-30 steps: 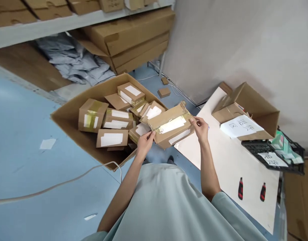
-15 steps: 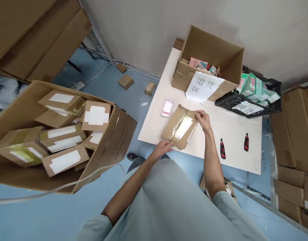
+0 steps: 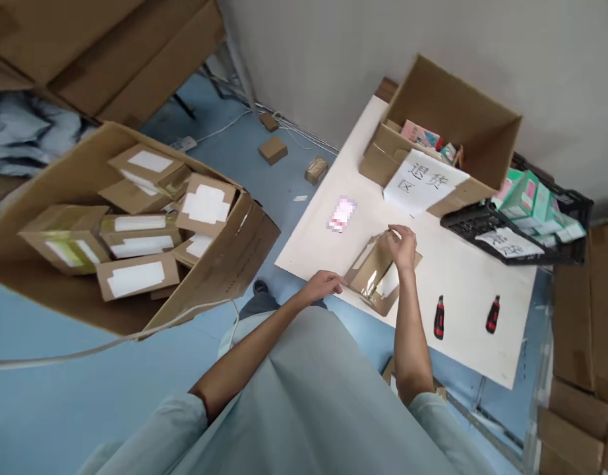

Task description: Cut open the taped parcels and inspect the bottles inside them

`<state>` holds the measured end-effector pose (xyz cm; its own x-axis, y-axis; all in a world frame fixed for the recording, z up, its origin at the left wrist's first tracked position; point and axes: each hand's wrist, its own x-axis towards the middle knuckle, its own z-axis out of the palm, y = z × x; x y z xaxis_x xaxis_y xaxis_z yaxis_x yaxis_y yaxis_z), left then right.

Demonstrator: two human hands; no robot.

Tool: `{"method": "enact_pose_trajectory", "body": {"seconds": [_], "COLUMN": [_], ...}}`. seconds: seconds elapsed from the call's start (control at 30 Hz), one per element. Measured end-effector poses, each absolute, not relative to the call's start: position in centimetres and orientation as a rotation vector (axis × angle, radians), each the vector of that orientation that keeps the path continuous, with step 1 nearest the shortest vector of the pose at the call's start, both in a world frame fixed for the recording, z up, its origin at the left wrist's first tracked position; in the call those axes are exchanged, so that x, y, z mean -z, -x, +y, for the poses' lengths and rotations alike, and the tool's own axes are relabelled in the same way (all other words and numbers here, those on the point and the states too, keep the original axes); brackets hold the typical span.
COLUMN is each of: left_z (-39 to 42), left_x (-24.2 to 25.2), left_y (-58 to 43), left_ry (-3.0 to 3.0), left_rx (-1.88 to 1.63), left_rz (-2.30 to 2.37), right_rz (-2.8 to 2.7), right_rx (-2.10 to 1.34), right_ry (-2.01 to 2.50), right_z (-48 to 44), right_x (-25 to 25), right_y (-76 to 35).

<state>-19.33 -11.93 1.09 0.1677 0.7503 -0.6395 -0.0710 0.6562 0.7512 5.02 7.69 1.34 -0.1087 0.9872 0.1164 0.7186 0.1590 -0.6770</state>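
Observation:
A small brown cardboard box [image 3: 372, 268], with clear tape and a white label, lies at the table's near edge. It looks propped up, with one side face showing toward the left. My right hand [image 3: 403, 248] reaches over its far edge, fingers bent and gripping the cardboard, partly covering the label. At the near left corner, my left hand [image 3: 326, 284] has its fingertips closed on the box's edge. Two red and black box cutters, a left one [image 3: 439, 318] and a right one [image 3: 492, 315], rest on the white table [image 3: 475, 356] right of my right forearm.
At left stands a large carton [image 3: 249, 257] holding several taped parcels. A carton with a handwritten sheet [image 3: 425, 179] and a black crate [image 3: 462, 227] of green boxes stand at the table's back. A pixelated item [image 3: 341, 214] lies on the table; a white cable [image 3: 185, 315] hangs nearby.
The box has tilted and turned, now showing a side face where it lay flatter before. My right hand has moved over its far edge. The view has shifted.

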Motion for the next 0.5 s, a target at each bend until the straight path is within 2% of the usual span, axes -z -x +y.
{"method": "enact_pose_trajectory", "body": {"seconds": [0.23, 0.5], "left_z": [-13.7, -24.7], "left_x": [-0.3, 3.7], "left_y": [33.9, 53.8], "left_ry": [-0.37, 0.139], "left_rx": [-1.185, -1.659], "left_rz": [1.529, 1.755], "right_rz": [-2.27, -2.612], "right_rx": [-0.998, -1.357], "right_ry": [1.145, 0.828], "right_z": [5.5, -2.8], "right_x": [-1.6, 0.9], "right_y": [18.0, 42.9]}}
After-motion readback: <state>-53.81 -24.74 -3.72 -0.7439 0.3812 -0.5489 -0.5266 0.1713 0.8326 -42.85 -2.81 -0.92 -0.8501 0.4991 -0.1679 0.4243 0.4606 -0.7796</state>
